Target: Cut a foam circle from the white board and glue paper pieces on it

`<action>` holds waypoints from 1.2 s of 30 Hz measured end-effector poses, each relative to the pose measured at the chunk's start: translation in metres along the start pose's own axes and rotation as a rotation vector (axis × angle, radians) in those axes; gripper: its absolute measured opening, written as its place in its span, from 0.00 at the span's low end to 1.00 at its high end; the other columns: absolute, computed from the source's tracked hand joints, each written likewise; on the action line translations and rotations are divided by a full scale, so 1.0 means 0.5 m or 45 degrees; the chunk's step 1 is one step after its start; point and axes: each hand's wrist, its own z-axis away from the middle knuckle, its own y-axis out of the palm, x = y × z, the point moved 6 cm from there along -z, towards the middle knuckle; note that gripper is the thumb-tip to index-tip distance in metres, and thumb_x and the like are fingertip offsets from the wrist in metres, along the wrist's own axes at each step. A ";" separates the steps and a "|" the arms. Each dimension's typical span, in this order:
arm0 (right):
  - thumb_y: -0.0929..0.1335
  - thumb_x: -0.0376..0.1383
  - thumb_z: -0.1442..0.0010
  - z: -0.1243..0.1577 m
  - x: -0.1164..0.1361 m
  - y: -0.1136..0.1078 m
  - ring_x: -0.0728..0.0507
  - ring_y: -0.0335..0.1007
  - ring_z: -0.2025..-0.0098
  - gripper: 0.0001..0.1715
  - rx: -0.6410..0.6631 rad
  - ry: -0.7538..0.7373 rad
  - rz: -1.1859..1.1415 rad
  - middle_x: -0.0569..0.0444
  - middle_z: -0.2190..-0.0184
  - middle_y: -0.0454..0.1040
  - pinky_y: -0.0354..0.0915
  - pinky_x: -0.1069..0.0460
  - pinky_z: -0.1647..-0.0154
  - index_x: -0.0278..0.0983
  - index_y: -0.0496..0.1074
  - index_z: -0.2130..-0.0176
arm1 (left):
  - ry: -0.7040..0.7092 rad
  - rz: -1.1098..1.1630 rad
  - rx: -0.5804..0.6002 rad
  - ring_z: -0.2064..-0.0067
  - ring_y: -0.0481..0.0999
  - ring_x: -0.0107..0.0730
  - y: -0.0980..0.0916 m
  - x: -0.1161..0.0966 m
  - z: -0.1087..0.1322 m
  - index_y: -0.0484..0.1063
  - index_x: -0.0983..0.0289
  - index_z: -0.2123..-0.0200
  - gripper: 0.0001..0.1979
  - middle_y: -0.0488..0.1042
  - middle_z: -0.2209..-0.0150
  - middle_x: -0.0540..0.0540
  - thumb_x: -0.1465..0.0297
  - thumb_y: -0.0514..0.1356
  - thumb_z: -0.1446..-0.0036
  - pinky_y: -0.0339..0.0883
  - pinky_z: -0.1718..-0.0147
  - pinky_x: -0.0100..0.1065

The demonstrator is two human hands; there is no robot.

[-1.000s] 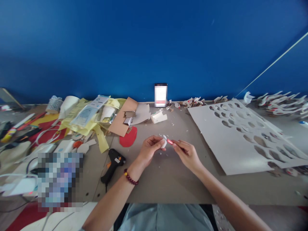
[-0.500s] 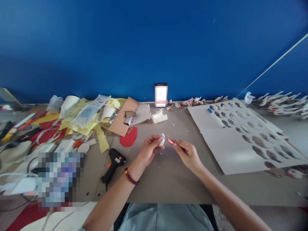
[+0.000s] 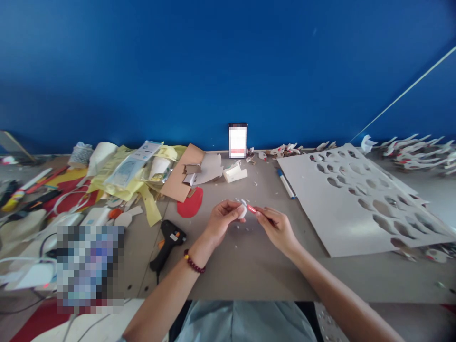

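My left hand (image 3: 225, 219) pinches a small white rounded piece (image 3: 243, 212) between thumb and fingers, above the middle of the table. Held in my right hand (image 3: 276, 225) is a slim red-handled knife (image 3: 251, 209). Its tip meets the upper right of the white piece; the blade is too small to make out clearly. Small white shavings (image 3: 238, 227) lie on the table just below my hands.
To the left lie a black glue gun (image 3: 167, 244) and a red cutout (image 3: 190, 203). A blue-and-white marker (image 3: 286, 184) rests by a white sheet with many holes (image 3: 317, 209). A phone (image 3: 238, 140) leans against the blue wall.
The marker has gone from on top of the holed sheet to the table at its left edge. The white piece has turned slightly in my left hand; both hands stay nearly in place.
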 end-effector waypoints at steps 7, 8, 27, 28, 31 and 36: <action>0.62 0.42 0.35 -0.001 -0.001 0.001 0.49 0.58 0.76 0.20 -0.001 0.016 0.001 0.56 0.79 0.63 0.52 0.54 0.75 0.33 0.77 0.57 | -0.084 0.168 0.001 0.77 0.71 0.19 0.007 0.005 0.007 0.75 0.66 0.73 0.14 0.74 0.76 0.47 0.67 0.73 0.63 0.66 0.77 0.22; 0.62 0.42 0.35 -0.001 0.000 0.001 0.49 0.58 0.76 0.20 0.002 0.016 -0.001 0.56 0.79 0.63 0.52 0.54 0.75 0.33 0.77 0.57 | -0.084 0.187 0.015 0.77 0.71 0.19 0.008 0.005 0.007 0.75 0.66 0.73 0.14 0.73 0.77 0.47 0.67 0.73 0.62 0.66 0.77 0.21; 0.61 0.43 0.35 0.001 0.001 -0.001 0.49 0.59 0.76 0.22 0.016 0.004 0.002 0.55 0.79 0.63 0.53 0.53 0.75 0.33 0.77 0.57 | 0.017 -0.053 0.004 0.78 0.72 0.24 0.004 -0.004 0.003 0.75 0.67 0.73 0.16 0.76 0.76 0.50 0.64 0.73 0.63 0.70 0.76 0.29; 0.61 0.44 0.35 0.000 0.001 -0.001 0.49 0.59 0.76 0.22 0.016 0.008 0.003 0.55 0.79 0.63 0.53 0.53 0.76 0.33 0.77 0.57 | 0.023 -0.063 0.004 0.78 0.72 0.24 0.004 -0.005 0.003 0.75 0.67 0.73 0.16 0.76 0.76 0.50 0.64 0.73 0.64 0.70 0.76 0.29; 0.61 0.44 0.35 0.000 0.003 -0.003 0.49 0.58 0.77 0.22 0.007 0.008 0.018 0.55 0.79 0.63 0.52 0.54 0.76 0.34 0.78 0.57 | 0.050 -0.075 0.008 0.78 0.73 0.24 0.007 -0.008 0.004 0.75 0.67 0.73 0.16 0.76 0.76 0.50 0.64 0.73 0.64 0.70 0.76 0.29; 0.61 0.44 0.35 -0.001 0.001 -0.003 0.49 0.57 0.77 0.22 0.000 0.004 0.007 0.56 0.79 0.62 0.51 0.54 0.76 0.34 0.78 0.58 | -0.022 0.067 -0.013 0.78 0.72 0.21 0.006 -0.004 0.007 0.75 0.66 0.73 0.15 0.75 0.77 0.48 0.65 0.74 0.64 0.67 0.77 0.24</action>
